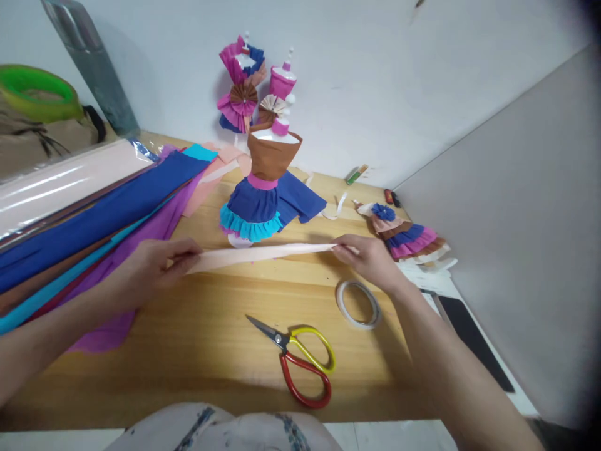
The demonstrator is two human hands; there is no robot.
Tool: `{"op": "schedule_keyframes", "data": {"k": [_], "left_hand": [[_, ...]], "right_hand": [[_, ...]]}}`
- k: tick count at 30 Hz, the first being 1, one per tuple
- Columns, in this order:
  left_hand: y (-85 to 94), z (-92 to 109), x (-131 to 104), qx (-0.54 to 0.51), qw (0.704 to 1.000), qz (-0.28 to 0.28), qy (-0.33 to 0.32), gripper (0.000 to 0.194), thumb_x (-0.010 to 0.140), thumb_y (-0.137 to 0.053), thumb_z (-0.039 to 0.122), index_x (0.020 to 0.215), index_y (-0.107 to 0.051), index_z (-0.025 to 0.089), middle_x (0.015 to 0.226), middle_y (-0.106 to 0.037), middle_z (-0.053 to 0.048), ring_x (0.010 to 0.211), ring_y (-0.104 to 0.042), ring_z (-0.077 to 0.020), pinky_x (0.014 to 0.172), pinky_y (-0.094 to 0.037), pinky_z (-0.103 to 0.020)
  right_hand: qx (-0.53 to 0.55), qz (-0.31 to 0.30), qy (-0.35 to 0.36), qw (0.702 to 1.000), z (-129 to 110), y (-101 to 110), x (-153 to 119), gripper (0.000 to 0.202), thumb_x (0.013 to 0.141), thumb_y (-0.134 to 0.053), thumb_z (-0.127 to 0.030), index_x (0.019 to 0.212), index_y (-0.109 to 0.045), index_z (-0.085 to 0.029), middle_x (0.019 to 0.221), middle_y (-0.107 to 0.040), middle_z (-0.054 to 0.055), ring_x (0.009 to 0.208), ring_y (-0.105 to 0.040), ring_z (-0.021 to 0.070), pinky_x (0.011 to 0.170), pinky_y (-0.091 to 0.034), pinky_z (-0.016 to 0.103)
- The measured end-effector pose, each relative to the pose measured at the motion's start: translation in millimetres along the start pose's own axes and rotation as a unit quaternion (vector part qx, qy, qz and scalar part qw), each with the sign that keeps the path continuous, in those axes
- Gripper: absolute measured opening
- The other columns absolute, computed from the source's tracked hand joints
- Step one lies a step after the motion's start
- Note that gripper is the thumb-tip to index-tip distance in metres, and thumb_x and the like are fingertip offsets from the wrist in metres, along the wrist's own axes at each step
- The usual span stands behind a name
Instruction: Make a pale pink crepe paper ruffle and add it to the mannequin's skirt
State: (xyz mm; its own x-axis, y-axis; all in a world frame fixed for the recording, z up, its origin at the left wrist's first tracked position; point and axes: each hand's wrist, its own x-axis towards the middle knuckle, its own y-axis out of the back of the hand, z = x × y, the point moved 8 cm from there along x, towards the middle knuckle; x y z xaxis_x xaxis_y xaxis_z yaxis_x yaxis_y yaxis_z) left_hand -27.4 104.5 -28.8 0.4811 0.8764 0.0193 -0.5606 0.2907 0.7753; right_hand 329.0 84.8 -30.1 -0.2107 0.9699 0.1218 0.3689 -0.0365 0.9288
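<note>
A pale pink crepe paper strip (263, 253) is stretched level between my hands, above the wooden table. My left hand (162, 266) pinches its left end, and my right hand (364, 254) pinches the right end. Just behind the strip stands a small dress form (267, 181) with a brown top, pink waistband and blue skirt edged in turquoise ruffle. Below the strip lie scissors (293, 351) with one yellow and one red handle, blades nearly together. A roll of tape (358, 304) rests flat beneath my right wrist.
Coloured crepe paper sheets (107, 207) are piled at the left, by a grey bottle (94, 69) and a green ring (40, 94). Two dressed forms (241, 88) stand near the wall. Another dressed figure (406, 235) lies at the right, above a black flat device (474, 341).
</note>
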Motion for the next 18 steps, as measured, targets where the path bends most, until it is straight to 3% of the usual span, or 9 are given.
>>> {"op": "schedule_keyframes", "data": {"k": [3, 7, 11, 13, 18], "left_hand": [[23.5, -0.7, 0.4, -0.114, 0.988, 0.058, 0.089, 0.031, 0.083, -0.058, 0.042, 0.09, -0.069, 0.014, 0.072, -0.064, 0.002, 0.068, -0.055, -0.0124, 0.06, -0.042, -0.018], [28.5, -17.0, -0.8, -0.189, 0.967, 0.049, 0.164, 0.036, 0.078, -0.062, 0.041, 0.097, -0.069, 0.012, 0.073, -0.066, 0.001, 0.066, -0.054, -0.0117, 0.056, -0.04, -0.017], [33.8, -44.2, -8.0, -0.142, 0.97, 0.032, 0.196, 0.043, 0.075, -0.064, 0.047, 0.099, -0.07, 0.012, 0.068, -0.065, 0.004, 0.058, -0.049, -0.0087, 0.048, -0.033, -0.013], [41.2, -57.6, -11.9, -0.103, 0.974, 0.021, 0.201, 0.049, 0.076, -0.064, 0.054, 0.099, -0.071, 0.012, 0.067, -0.066, 0.004, 0.058, -0.049, -0.0092, 0.048, -0.034, -0.013], [66.6, -90.0, -14.3, -0.003, 0.974, -0.003, 0.229, 0.057, 0.079, -0.058, 0.061, 0.105, -0.069, 0.012, 0.076, -0.072, 0.002, 0.069, -0.058, -0.0142, 0.059, -0.04, -0.016]], "right_hand": [[0.057, 0.009, -0.027, 0.998, -5.1, 20.8, -0.8, 0.029, 0.092, -0.049, -0.037, 0.086, -0.07, -0.017, 0.075, -0.071, 0.006, 0.068, -0.064, 0.0193, 0.062, -0.049, 0.029], [0.128, -0.086, -0.014, 0.988, -15.2, 3.9, -4.9, 0.032, 0.087, -0.058, -0.04, 0.106, -0.07, -0.016, 0.089, -0.074, 0.007, 0.078, -0.067, 0.021, 0.071, -0.053, 0.03], [0.145, -0.149, -0.022, 0.978, -10.1, -23.0, -10.5, 0.045, 0.083, -0.06, -0.028, 0.127, -0.063, -0.02, 0.099, -0.075, 0.007, 0.08, -0.068, 0.0198, 0.072, -0.055, 0.031], [0.154, -0.14, -0.034, 0.978, -2.1, -28.0, -10.6, 0.041, 0.084, -0.058, -0.026, 0.123, -0.066, -0.018, 0.099, -0.075, 0.008, 0.078, -0.068, 0.019, 0.072, -0.054, 0.031], [0.213, -0.087, -0.057, 0.971, 11.8, -26.2, -7.0, 0.035, 0.088, -0.056, -0.038, 0.107, -0.07, -0.013, 0.099, -0.074, 0.012, 0.08, -0.068, 0.021, 0.071, -0.055, 0.033]]}}
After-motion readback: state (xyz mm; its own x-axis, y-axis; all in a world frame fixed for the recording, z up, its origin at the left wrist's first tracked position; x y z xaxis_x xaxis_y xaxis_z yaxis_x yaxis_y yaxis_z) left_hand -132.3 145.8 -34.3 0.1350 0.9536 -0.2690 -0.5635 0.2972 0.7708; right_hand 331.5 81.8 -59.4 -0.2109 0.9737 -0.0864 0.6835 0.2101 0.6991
